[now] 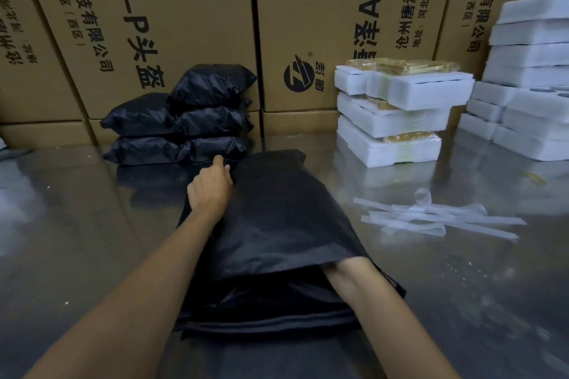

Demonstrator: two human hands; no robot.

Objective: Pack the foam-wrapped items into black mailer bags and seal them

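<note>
A: Start big. What's around the work?

B: Printed cardboard cartons [191, 24] wall off the back of a shiny steel table [77, 240]. On the right stand plain white foam trays [532, 55], and nearer the middle a stack of foam-wrapped items [397, 120] with something amber showing at the edges. Sealed black mailer bags [181, 120] are piled on the left against the cartons.

A: And the bag being worked?

B: An open black mailer bag [277, 209] lies in the middle, mouth toward the person, on top of more flat bags [268, 317]. The right forearm runs into the mouth; the right hand is hidden inside, so I cannot tell what its fingers are doing. The left hand [211, 186] lies at the bag's far left edge, fingers curled onto the plastic as if pinching it.

A: Is an item inside?

B: Can't tell; the bag looks fairly flat.

A: What could go wrong?

B: The film is thin, so a foam corner could snag and tear it. If the left hand lets slip, the whole bag may slide on the slick stack beneath. The loose peeled strips [437, 218] on the right could also stick to the plastic.
</note>
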